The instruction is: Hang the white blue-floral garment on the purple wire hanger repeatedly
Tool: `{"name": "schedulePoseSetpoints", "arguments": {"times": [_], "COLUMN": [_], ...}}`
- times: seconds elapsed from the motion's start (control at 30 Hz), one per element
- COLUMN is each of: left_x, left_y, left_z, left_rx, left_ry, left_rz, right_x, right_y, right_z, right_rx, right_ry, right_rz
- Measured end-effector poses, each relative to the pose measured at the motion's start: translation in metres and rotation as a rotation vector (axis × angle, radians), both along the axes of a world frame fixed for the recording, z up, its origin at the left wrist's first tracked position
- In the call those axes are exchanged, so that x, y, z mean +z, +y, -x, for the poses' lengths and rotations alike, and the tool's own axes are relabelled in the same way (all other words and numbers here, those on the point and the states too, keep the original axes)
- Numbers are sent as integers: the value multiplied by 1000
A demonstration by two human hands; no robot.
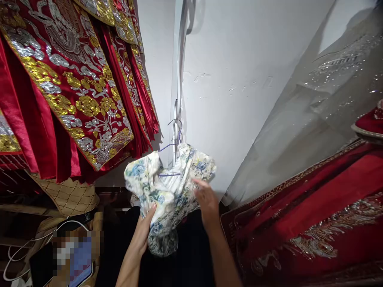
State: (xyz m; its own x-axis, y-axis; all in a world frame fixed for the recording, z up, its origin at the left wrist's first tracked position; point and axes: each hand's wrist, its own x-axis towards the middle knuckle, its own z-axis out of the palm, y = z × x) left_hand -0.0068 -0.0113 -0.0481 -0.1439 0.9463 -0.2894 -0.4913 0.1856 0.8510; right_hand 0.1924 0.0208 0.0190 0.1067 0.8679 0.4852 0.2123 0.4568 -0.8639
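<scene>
A short-sleeved white garment (163,197) with a blue, green and yellow floral print hangs in front of me; its lower end is gathered in a bunch. Its open neckline shows a thin purple wire hanger (167,146), whose hook is at a white metal stand (178,79). My left hand (145,225) grips the garment's left side, thumb in front and fingers behind the cloth. At the right side, just below the sleeve, my right hand (207,205) is slightly blurred, its fingers extended against or close to the fabric; contact is unclear.
Red costumes with gold and silver embroidery (89,103) hang at left. On the right are a pale sequined gown (287,115) and a red beaded garment (314,215). A phone (82,271) and a white cable (12,259) lie at lower left.
</scene>
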Motion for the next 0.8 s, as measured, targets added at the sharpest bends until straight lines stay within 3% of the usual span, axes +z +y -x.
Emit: {"name": "schedulePoseSetpoints", "arguments": {"times": [0.07,0.17,0.23,0.43,0.53,0.7,0.73,0.8], "left_x": [-2,3,6,3,-8,-36,-38,-39], "left_y": [-10,-15,-16,-19,-16,-12,-12,-14], "left_z": [-5,-9,-9,-6,-1,3,1,-8], "left_rx": [-60,-149,-188,-266,-113,596,625,414], "left_ry": [-8,-8,-45,-126,-3,688,799,876], "left_rz": [8,-10,-20,30,-9,-56,-107,-231], "right_x": [-42,-79,-81,-58,-63,-77,-78,-79], "right_y": [-11,-14,-11,-9,-12,-11,-12,-15], "right_z": [17,40,47,38,30,31,36,46], "right_rx": [-3,227,272,309,260,298,315,357], "right_ry": [173,241,255,204,208,210,208,195], "right_rz": [255,499,495,415,422,513,529,546]}}
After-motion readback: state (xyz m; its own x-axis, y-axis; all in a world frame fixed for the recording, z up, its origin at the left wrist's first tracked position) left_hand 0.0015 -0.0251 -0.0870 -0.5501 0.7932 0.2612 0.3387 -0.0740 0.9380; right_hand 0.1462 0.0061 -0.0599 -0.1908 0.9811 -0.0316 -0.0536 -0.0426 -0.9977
